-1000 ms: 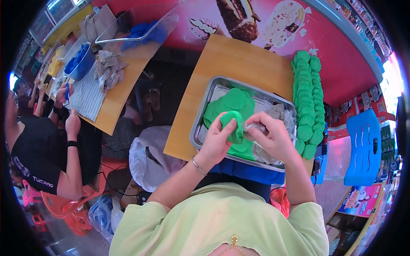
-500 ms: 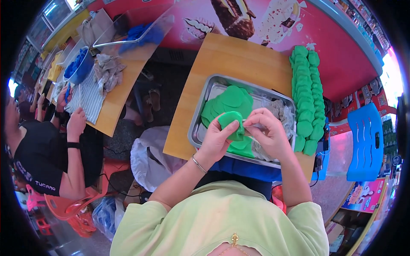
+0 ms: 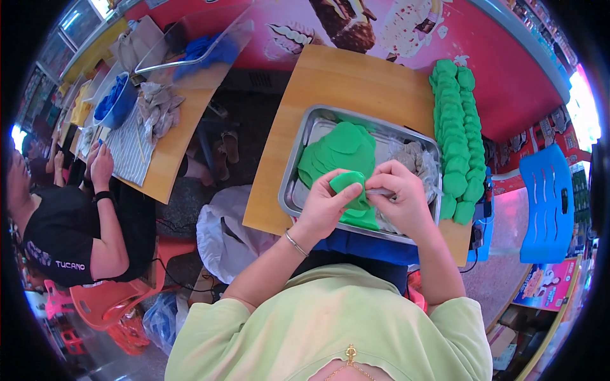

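A thin, bendy green piece (image 3: 347,181) is folded over in my left hand (image 3: 323,208), thumb pressed on its front. My right hand (image 3: 401,193) is pinched at the piece's right edge, with a narrow pale grey thing (image 3: 380,192) showing between its fingers; its kind is unclear. Both hands are above the near side of a metal tray (image 3: 288,168). Inside the tray, a spread pile of flat rounded green pieces (image 3: 340,147) lies on the left. Crumpled greyish pieces and clear plastic (image 3: 413,159) lie on the right.
Long stacked rows of green pieces (image 3: 452,140) line the right side of the wooden table (image 3: 349,76). A white sack (image 3: 222,235) stands left of my legs. At the left table a person (image 3: 73,228) sits near a blue basin (image 3: 117,105). A blue chair (image 3: 546,203) is at right.
My right hand has closed in toward the green piece, its fingers more bent. At the left table, the other person's hands have come together.
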The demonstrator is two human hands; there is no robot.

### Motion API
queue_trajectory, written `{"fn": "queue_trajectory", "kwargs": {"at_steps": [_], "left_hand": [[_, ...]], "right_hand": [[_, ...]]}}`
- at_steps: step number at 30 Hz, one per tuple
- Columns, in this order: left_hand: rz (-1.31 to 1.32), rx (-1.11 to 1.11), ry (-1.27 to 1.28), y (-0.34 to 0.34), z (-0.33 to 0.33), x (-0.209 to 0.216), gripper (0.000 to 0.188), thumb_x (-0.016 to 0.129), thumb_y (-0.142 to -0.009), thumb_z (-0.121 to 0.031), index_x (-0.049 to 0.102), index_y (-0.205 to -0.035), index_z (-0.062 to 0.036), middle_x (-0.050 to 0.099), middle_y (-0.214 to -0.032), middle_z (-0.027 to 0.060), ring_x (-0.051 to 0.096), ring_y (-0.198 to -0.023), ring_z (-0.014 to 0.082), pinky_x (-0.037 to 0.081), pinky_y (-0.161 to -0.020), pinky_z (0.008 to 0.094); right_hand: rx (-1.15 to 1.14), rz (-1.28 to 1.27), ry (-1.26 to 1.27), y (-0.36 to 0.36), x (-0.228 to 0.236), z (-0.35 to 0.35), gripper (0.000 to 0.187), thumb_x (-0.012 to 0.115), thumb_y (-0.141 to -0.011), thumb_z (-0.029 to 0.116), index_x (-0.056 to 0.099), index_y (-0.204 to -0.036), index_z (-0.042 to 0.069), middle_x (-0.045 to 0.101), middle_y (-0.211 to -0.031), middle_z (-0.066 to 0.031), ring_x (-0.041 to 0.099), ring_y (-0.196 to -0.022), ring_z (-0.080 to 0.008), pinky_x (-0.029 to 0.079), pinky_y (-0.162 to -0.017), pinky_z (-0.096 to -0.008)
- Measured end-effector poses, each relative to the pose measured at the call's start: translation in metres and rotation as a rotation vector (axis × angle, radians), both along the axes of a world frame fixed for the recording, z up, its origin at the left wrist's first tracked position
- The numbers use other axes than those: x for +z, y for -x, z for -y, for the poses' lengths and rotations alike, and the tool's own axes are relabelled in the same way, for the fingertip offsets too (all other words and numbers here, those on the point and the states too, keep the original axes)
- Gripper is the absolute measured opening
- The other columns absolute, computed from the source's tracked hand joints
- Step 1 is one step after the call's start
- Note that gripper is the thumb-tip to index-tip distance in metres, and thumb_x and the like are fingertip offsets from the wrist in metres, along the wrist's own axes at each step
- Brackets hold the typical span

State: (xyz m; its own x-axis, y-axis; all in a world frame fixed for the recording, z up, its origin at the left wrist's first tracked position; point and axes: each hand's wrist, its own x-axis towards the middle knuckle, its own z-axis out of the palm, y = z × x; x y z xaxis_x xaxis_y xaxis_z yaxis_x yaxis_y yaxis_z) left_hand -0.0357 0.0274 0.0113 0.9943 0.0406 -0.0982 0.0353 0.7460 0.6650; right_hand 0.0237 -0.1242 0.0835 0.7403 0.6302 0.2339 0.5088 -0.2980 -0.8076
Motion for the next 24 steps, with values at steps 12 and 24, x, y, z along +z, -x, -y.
{"fn": "queue_trajectory", "kwargs": {"at_steps": [12, 24], "left_hand": [[0.007, 0.079, 0.114, -0.001, -0.006, 0.004, 0.022, 0.066, -0.085, -0.012, 0.055, -0.104, -0.0085, 0.06, -0.093, -0.0011, 0.061, -0.08, 0.0071, 0.052, -0.063, 0.0237], [-0.083, -0.202, 0.01, -0.007, -0.02, 0.003, 0.037, 0.06, -0.09, -0.015, 0.044, -0.123, -0.0103, 0.055, -0.099, 0.0001, 0.056, -0.088, 0.007, 0.048, -0.07, 0.0227]], "right_hand": [[0.069, -0.107, -0.011, -0.001, -0.007, -0.002, 0.038, 0.07, -0.069, 0.0, 0.055, -0.103, 0.003, 0.061, -0.099, -0.0116, 0.059, -0.095, -0.0221, 0.047, -0.082, -0.032], [0.084, 0.083, 0.004, -0.014, -0.018, -0.017, 0.029, 0.07, -0.065, -0.002, 0.055, -0.089, 0.004, 0.061, -0.089, -0.012, 0.062, -0.082, -0.027, 0.049, -0.071, -0.034]]}}
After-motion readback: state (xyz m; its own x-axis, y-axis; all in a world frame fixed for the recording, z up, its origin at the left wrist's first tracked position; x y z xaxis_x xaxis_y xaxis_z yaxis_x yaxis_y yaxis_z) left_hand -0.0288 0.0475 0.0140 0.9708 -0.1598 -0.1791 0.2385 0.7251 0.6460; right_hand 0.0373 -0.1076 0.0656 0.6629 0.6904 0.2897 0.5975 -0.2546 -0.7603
